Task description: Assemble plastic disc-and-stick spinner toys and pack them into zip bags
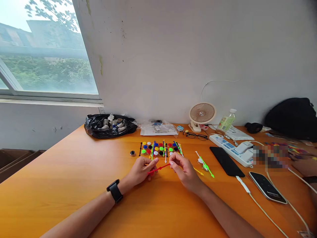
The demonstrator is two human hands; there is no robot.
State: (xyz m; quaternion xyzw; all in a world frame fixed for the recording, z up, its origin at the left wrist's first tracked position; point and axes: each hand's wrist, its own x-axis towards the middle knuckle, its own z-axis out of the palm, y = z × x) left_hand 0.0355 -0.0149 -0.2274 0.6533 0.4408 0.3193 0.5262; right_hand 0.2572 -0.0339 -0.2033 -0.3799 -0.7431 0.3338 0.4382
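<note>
Seen from the head camera, the left hand (141,171) and right hand (184,170) pinch opposite ends of a red stick (158,169) just above the orange table (74,185), fingers closed on it, left at its 8 o'clock end and right at its 2 o'clock end. At 12 o'clock of the hands lies a grid of coloured caps (158,149) crossed by more sticks, with loose green and yellow sticks (206,167) at 3 o'clock. The step in hand looks like fitting or placing the red stick, though its tips are too small to read; the next move calls for a steady two-handed carry toward the grid.
</note>
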